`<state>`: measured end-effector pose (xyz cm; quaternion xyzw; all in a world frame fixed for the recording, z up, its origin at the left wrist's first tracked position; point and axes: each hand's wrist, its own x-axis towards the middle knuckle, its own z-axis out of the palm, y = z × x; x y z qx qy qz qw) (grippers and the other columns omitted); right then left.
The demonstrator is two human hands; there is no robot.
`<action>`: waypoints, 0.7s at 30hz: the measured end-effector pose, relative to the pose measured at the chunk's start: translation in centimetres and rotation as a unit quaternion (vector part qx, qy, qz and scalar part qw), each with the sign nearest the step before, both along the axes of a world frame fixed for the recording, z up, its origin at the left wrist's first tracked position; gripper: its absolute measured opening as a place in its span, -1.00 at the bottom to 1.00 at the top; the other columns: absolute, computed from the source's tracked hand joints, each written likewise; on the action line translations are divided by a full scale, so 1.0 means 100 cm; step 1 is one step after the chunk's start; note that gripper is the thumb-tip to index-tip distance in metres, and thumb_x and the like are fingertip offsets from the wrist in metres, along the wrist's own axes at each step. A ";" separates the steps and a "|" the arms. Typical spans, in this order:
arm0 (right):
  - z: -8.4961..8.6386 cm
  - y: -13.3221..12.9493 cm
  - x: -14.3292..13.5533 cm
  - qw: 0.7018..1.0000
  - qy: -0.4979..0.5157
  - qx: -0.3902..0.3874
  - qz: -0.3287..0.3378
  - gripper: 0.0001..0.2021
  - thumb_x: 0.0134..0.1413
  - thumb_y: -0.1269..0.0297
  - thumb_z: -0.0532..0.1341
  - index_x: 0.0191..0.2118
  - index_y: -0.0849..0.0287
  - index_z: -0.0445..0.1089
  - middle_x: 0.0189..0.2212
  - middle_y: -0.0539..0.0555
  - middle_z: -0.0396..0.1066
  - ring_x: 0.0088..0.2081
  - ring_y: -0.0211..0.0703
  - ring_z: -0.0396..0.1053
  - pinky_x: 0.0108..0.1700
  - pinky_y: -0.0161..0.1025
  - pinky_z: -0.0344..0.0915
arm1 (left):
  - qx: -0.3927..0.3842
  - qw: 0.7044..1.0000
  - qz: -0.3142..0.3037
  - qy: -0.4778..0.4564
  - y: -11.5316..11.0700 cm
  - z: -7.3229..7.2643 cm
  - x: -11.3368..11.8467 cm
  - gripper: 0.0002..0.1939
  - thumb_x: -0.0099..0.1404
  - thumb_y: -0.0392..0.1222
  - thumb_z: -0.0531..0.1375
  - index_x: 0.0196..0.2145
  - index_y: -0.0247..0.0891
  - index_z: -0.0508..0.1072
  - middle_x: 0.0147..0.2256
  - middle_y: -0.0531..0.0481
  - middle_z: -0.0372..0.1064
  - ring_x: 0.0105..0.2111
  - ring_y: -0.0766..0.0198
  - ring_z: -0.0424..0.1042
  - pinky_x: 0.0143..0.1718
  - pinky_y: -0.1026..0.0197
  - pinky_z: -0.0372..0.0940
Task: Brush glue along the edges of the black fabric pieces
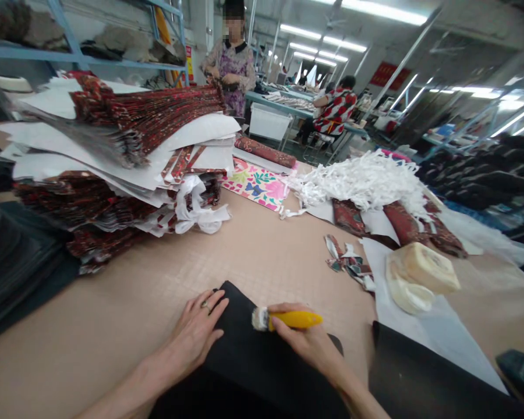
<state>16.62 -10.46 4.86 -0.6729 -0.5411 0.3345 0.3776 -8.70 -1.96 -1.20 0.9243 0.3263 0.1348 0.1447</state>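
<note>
A black sheet of material (244,355) lies on the table in front of me, its far corner pointing away. My left hand (201,323) rests on its left edge with the fingers stretched out, a ring on one of them. In my right hand (303,337) is a brush (294,319) with a yellow handle. Its whitish bristles point left and meet the black sheet, or hover just over it; I cannot tell which. Right of the sheet, on white paper (428,331), stands a cream-coloured tub (419,273) with an uneven, coated-looking surface.
Tall stacks of red patterned pieces (157,122) with white sheets fill the left. White strips (367,180) heap over patterned rolls at the back right, near fabric scraps (349,262). Another black piece (432,378) lies right. One person (233,70) stands beyond the table; another (338,107) sits farther off.
</note>
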 end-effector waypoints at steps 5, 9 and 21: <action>0.008 -0.030 0.040 0.993 -0.018 0.024 -0.110 -0.78 0.01 0.14 0.19 -0.27 0.11 0.48 -0.25 0.11 0.51 -0.15 -0.02 0.44 -0.02 -0.05 0.32 | 0.030 0.999 -0.022 0.004 0.004 0.002 0.000 -0.47 0.23 -0.33 0.06 0.14 0.00 0.21 0.16 -0.08 0.10 0.12 -0.02 0.11 0.02 -0.02 0.19; 0.010 -0.021 0.031 0.998 0.064 -0.005 -0.005 -0.81 -0.02 0.24 0.19 -0.28 0.10 0.50 -0.28 0.06 0.53 -0.21 -0.09 0.47 -0.10 -0.13 0.37 | 0.040 0.999 -0.024 0.018 0.007 -0.004 -0.001 -0.48 0.23 -0.32 0.05 0.13 0.03 0.23 0.15 -0.07 0.10 0.11 -0.03 0.11 0.02 -0.04 0.17; 0.006 -0.081 0.129 0.979 0.025 -0.003 -0.204 -0.75 -0.15 0.09 0.26 -0.37 0.14 0.51 -0.31 0.12 0.54 -0.22 0.02 0.46 -0.12 -0.11 0.36 | 0.069 0.997 -0.030 0.025 0.019 -0.015 -0.004 -0.55 0.27 -0.21 0.03 0.10 0.10 0.25 0.14 -0.03 0.12 0.11 -0.04 0.12 0.00 -0.05 0.16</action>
